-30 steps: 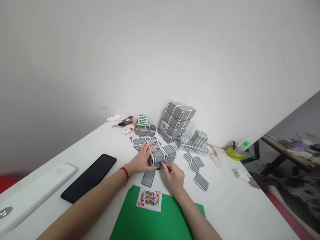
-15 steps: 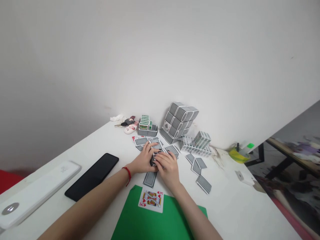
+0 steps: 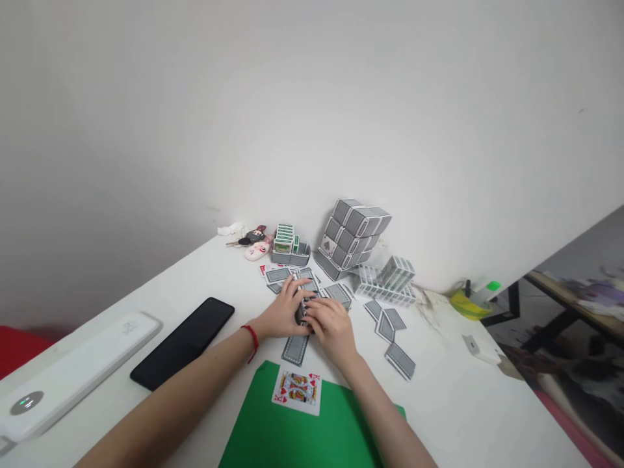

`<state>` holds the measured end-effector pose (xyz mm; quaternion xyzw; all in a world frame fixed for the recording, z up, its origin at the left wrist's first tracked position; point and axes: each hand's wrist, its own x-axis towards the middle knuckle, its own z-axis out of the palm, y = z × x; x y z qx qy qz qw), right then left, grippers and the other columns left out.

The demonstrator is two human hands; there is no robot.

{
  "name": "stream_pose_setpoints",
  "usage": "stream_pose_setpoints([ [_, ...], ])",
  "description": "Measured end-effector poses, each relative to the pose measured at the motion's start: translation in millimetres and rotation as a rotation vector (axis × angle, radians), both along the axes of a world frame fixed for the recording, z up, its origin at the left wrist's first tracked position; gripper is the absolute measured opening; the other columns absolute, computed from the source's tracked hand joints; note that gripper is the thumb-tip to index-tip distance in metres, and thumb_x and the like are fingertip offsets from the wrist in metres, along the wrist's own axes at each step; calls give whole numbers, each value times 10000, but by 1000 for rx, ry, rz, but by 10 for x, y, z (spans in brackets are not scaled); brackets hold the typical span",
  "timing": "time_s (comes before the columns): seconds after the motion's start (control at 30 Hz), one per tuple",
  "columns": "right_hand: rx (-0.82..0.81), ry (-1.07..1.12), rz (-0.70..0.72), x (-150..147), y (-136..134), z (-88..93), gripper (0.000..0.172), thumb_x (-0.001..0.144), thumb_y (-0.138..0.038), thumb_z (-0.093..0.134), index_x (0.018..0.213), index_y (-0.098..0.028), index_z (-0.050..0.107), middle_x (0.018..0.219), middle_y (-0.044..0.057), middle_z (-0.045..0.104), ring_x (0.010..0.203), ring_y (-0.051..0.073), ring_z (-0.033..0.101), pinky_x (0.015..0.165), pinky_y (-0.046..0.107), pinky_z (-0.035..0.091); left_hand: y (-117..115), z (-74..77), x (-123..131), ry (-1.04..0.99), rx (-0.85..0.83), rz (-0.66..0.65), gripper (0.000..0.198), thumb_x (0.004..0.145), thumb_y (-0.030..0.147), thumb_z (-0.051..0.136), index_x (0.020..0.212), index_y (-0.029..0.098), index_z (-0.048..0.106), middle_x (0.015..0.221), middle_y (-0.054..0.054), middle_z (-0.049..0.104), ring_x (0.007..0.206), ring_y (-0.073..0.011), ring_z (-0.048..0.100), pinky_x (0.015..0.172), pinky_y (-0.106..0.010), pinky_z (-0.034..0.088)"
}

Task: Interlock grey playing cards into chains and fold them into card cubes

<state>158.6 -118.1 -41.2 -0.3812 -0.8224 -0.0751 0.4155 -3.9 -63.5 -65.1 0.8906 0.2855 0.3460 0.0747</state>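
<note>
My left hand (image 3: 283,313) curls around a grey-backed playing card piece (image 3: 299,316), its thumb near the bottom and its fingers over the top. From the right, my right hand (image 3: 332,327) is closed against the same piece with fingertips bunched together. The fingers hide most of it, so I cannot tell its full shape. A grey-backed card (image 3: 295,350) lies just below the hands. Closer to me, a king of hearts (image 3: 297,391) lies face up across the upper edge of a green sheet (image 3: 277,439). More loose cards (image 3: 337,294) lie around my fingers.
Against the wall stands a block of folded cards (image 3: 359,227). Beside it are a striped card structure (image 3: 397,274) and a grey tray (image 3: 291,258) with small green boxes. A phone (image 3: 182,341) and white power bank (image 3: 82,370) lie left; folded cards (image 3: 400,359) lie right.
My right fingers have drawn in closer together against the card piece. The left hand stays around it. The whole view has shifted slightly.
</note>
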Motion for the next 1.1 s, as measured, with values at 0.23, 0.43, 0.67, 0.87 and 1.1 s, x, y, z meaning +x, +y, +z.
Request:
stream_pose_setpoints([
  [0.23,37,-56,-33,-48,-12,-25,104,854,-161,497,820,-195,590,917,50,690,913,193,569,806,372,420,3,2,0,15,17,-16,592,651,383,645,1154,202,390,1252,-142,417,1284,-329,271,1083,-582,82],
  [0.43,107,-122,-64,-82,-59,-29,144,847,-115,477,777,-192,578,955,47,688,900,197,553,784,360,423,-5,26,-8,27,17,-21,571,661,351,631,1153,197,387,1258,-145,424,1290,-324,267,1084,-588,66],
  [0.67,-40,-228,46,52,-18,125,152,837,-114,482,778,-192,597,1003,53,678,964,197,553,797,334,453,-2,28,-19,18,23,-17,637,639,427,668,1163,191,393,1309,-159,362,1303,-316,247,1093,-563,66],
  [0.87,-232,-250,37,40,31,303,85,813,-170,558,834,-208,631,925,43,698,928,204,587,825,347,457,-24,48,-15,30,21,-1,655,630,402,674,1180,192,388,1295,-144,398,1303,-322,241,1096,-552,89],
  [1.1,-306,-379,16,17,77,350,104,799,-152,553,766,-193,643,893,46,705,948,211,591,804,323,468,-22,52,-6,37,-8,7,687,619,433,679,1189,180,390,1301,-156,392,1293,-329,265,1094,-549,100],
])
